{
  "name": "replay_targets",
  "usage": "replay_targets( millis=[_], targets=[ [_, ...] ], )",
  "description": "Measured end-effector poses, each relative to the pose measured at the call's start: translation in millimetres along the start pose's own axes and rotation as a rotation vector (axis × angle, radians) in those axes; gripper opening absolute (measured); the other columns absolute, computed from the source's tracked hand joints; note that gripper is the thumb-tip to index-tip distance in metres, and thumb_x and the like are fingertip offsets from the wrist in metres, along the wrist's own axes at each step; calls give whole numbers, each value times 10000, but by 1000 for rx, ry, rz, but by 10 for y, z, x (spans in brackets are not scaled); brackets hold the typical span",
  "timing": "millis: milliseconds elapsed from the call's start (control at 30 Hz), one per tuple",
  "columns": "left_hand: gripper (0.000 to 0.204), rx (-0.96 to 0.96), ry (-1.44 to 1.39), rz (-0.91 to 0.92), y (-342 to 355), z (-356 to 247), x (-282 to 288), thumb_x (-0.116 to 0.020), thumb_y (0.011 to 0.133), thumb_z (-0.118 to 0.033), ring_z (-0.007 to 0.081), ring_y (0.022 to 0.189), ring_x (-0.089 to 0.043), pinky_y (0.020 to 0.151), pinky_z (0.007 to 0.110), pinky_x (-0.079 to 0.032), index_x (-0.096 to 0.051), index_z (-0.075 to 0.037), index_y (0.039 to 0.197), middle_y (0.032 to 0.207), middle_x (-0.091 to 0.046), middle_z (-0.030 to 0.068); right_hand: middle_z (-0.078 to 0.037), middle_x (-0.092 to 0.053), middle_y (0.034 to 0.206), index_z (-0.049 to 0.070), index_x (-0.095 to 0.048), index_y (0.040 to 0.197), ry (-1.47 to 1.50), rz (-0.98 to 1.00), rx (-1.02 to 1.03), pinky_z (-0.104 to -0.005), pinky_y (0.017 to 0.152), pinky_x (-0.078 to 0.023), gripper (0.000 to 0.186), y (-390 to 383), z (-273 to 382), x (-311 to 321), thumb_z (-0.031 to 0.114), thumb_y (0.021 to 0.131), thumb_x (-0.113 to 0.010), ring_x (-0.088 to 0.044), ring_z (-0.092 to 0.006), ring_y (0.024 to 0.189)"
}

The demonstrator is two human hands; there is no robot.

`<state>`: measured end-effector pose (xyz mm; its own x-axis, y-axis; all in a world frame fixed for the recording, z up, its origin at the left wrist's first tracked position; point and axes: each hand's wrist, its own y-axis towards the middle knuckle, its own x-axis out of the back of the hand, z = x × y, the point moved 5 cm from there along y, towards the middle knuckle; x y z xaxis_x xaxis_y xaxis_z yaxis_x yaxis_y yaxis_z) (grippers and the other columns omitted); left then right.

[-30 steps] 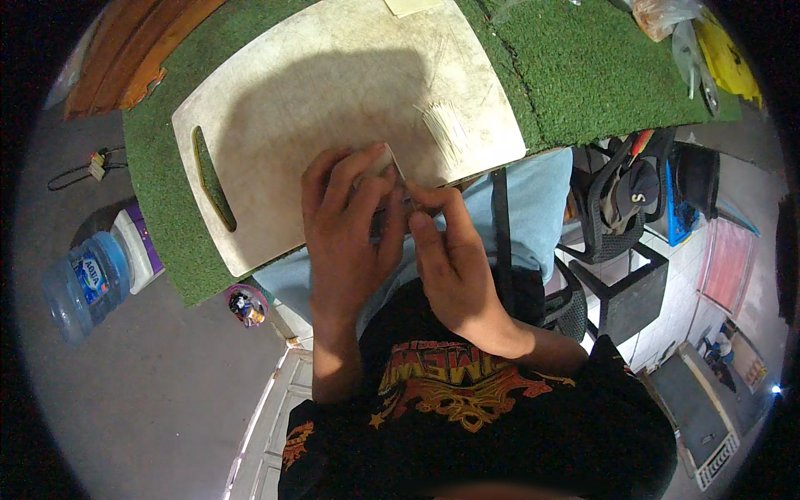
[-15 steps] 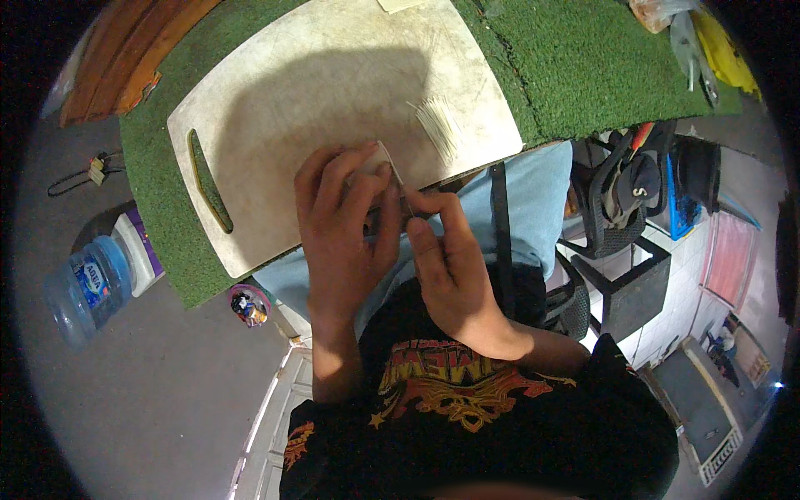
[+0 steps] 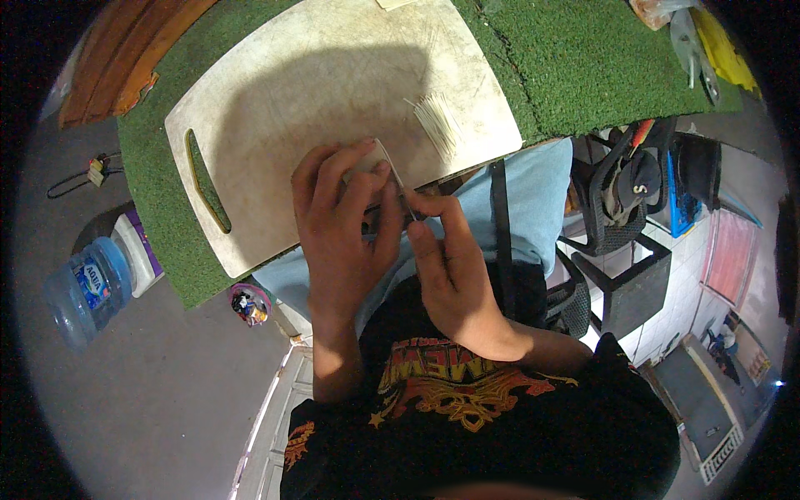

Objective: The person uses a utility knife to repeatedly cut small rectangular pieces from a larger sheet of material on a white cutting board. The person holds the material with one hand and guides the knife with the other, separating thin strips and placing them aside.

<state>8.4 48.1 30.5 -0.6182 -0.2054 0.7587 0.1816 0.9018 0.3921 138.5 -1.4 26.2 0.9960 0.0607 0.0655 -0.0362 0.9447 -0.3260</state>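
A white cutting board [image 3: 275, 208] with a slot handle lies before me on green matting. Over its near edge, my left hand [image 3: 342, 225] curls its fingers around a small pale flat piece [image 3: 367, 162]; its exact kind is unclear. Along the edge of that piece runs a thin pale stick [image 3: 393, 169]. My right hand [image 3: 454, 279] pinches the stick's lower end between thumb and forefinger, close to the left fingertips. To the right on the board lies a loose bundle of thin pale sticks [image 3: 438, 127].
Green artificial turf [image 3: 592, 75] surrounds the board. A pale flat piece [image 3: 400, 3] sits at the board's far edge. Plastic bags [image 3: 721, 50] lie far right. Left on the floor are a large blue water bottle [image 3: 90, 287] and a small bin [image 3: 249, 304]. Black chairs [image 3: 621, 287] stand right.
Both hands keep nearly the same place. The left fingers have shifted slightly, and a little more of the pale flat piece shows between them.
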Motion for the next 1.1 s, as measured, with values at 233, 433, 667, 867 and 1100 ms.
replay_targets(
  millis=[233, 433, 667, 867, 1100],
  targets=[
    [224, 9, -17, -24, 2, 3, -4, -747, 789, -33, 367, 1198, -538, 997, 469, -473, -716, -68, 1008, 1231, -653, 76, -120, -521, 669, 42, -472, 1346, -6, 0, -30, -356, 538, -397, 264, -30, 4, -2, 88, 1087, -467, -469, -118, 600],
    [226, 14, 3, -25, 1, -4, -7, -749, 781, -32, 367, 1191, -544, 993, 469, -475, -711, -78, 999, 1229, -653, 69, -116, -521, 667, 48, -473, 1350, -51, 6, -41, -347, 540, -402, 267, -40, 20, 11, 83, 1086, -466, -473, -109, 609],
    [220, 11, -7, -39, 0, 11, -12, -749, 776, -38, 366, 1205, -543, 1007, 477, -472, -709, -86, 988, 1239, -652, 66, -108, -556, 712, 37, -480, 1343, -43, -24, 67, -335, 552, -413, 264, -35, -23, 33, 71, 1082, -469, -476, -98, 633],
    [209, 22, 6, -22, -20, 7, -19, -748, 783, -47, 359, 1206, -545, 1012, 476, -470, -710, -80, 986, 1238, -653, 68, -115, -580, 743, 17, -486, 1319, -50, -135, 368, -335, 549, -414, 245, 35, -61, -35, 61, 1079, -470, -479, -101, 638],
    [194, 0, 11, -26, -13, 33, -25, -748, 805, -64, 362, 1196, -547, 1009, 486, -470, -705, -85, 993, 1229, -657, 76, -83, -542, 687, 15, -488, 1309, 11, -43, 74, -327, 528, -397, 235, -52, -192, -17, 54, 1078, -471, -459, -93, 622]
  ],
)
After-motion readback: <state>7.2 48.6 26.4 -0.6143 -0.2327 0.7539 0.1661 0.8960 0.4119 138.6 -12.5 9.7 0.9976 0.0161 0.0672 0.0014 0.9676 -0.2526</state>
